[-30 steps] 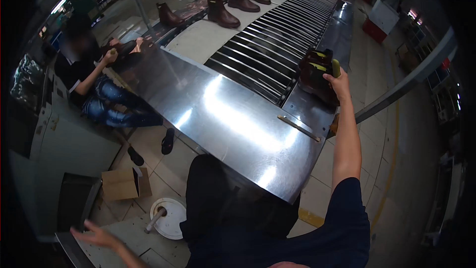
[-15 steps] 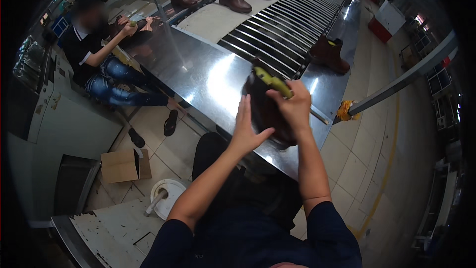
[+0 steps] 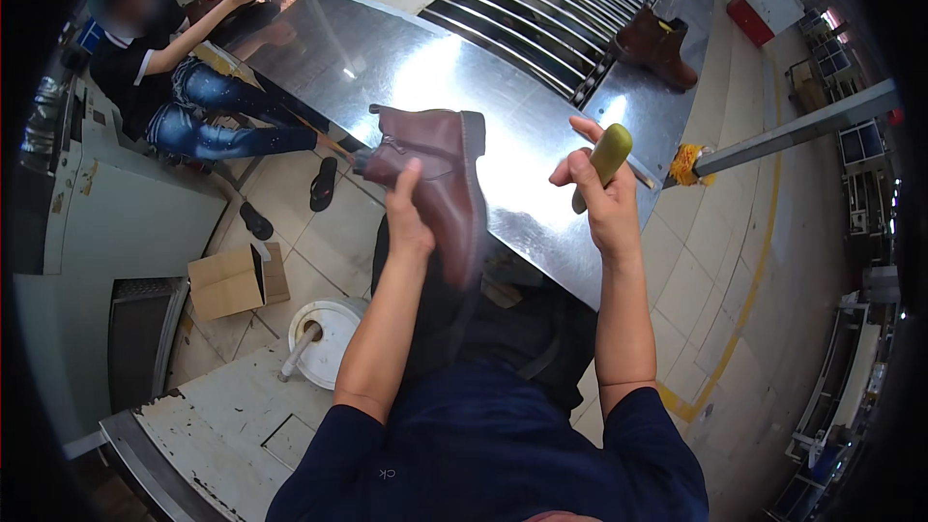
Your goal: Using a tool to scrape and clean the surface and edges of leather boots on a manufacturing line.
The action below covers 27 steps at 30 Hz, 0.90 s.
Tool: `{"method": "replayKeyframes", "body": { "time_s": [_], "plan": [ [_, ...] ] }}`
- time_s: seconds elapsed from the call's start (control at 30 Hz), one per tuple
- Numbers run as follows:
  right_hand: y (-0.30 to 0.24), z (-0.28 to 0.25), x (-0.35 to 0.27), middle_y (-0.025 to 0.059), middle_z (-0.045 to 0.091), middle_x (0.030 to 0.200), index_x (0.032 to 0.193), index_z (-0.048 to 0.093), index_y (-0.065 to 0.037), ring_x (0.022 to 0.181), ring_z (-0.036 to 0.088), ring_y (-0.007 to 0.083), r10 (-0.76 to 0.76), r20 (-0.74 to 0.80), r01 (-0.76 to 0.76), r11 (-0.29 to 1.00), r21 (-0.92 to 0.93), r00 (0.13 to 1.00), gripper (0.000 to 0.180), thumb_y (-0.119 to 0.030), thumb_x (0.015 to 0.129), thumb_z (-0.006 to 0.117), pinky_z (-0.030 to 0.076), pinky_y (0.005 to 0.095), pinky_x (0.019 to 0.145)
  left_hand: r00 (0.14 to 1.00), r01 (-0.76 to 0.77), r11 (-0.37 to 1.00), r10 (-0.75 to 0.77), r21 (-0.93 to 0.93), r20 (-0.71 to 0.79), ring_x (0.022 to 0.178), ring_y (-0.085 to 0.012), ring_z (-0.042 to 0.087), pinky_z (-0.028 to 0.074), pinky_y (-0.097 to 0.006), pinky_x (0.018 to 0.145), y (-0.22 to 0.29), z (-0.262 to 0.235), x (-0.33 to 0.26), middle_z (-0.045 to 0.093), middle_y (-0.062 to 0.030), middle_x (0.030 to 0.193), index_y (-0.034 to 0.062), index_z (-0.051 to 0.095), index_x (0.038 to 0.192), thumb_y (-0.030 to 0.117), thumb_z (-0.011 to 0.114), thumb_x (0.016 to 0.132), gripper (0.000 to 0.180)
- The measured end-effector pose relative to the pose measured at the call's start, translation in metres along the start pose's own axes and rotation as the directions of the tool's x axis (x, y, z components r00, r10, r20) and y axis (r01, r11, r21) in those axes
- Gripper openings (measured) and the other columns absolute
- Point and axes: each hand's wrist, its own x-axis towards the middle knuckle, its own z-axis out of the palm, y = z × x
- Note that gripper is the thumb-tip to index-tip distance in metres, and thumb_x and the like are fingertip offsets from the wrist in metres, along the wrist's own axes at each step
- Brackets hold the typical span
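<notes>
While the left hand grips the brown boot ahead and to its right (sole facing the right hand), the right hand holds a green-handled tool.

Navy tee and black trousers, the fit check

So the person's got a plain dark navy shirt on, and it looks like soft cloth with a few loose wrinkles across the front. There's one tiny pale marking on the wearer's left side of it. Both the left sleeve and the right sleeve are short, same navy, and finish around the elbow, so the forearms are bare. Hands are bare too, left and right. Down below it's black trousers, kinda creased, though the finer detail gets lost in shadow.
</notes>
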Motion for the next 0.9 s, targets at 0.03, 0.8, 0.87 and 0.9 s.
{"method": "replayKeyframes", "body": {
  "time_s": [0.03,0.8,0.87,0.9],
  "plan": [
    [0.003,0.001,-0.005,0.0015,0.059,0.075,0.146,0.05,-0.002,0.071,0.061,0.0116,0.065,-0.008,-0.064,0.997,0.039,0.998,0.052,-0.022,0.1,0.065,0.052,0.0285,0.07,0.999,0.036,0.999,-0.035,0.013,-0.026,0.109,-0.0257,0.066,0.055,-0.039,0.094,0.004,-0.011,0.005,0.065,-0.0129,0.123,-0.0014,0.056,0.133,0.022,0.074,0.091,0.052],
    [0.082,0.054,0.03,-0.0016,0.037,0.058,0.117,0.064,-0.002,0.048,0.036,0.0083,0.323,0.012,-0.21,0.586,0.782,0.946,0.028,-0.025,0.101,0.064,0.034,0.0259,0.047,0.969,-0.177,0.137,-0.149,0.975,0.197,0.14,-0.0357,0.049,0.037,-0.042,0.116,0.019,-0.08,-0.088,0.05,-0.0224,0.15,-0.001,0.041,0.15,0.009,0.078,0.076,0.083],
    [0.087,0.056,0.033,-0.0022,0.034,0.058,0.109,0.064,-0.003,0.047,0.035,0.0086,0.362,0.015,-0.222,0.539,0.813,0.932,0.025,-0.027,0.101,0.064,0.033,0.0262,0.047,0.939,-0.319,-0.013,-0.142,0.948,0.314,0.14,-0.036,0.048,0.036,-0.043,0.117,0.018,-0.073,-0.087,0.049,-0.0227,0.149,0.0,0.043,0.149,0.013,0.078,0.077,0.081],
    [0.089,0.058,0.034,-0.0022,0.034,0.058,0.108,0.063,-0.003,0.047,0.035,0.009,0.375,0.003,-0.214,0.52,0.827,0.927,0.024,-0.027,0.102,0.063,0.033,0.0265,0.047,0.951,-0.261,-0.026,-0.176,0.965,0.252,0.14,-0.0384,0.048,0.035,-0.045,0.118,0.02,-0.077,-0.087,0.049,-0.0244,0.149,-0.0003,0.046,0.147,0.016,0.078,0.077,0.079]
  ]
}}
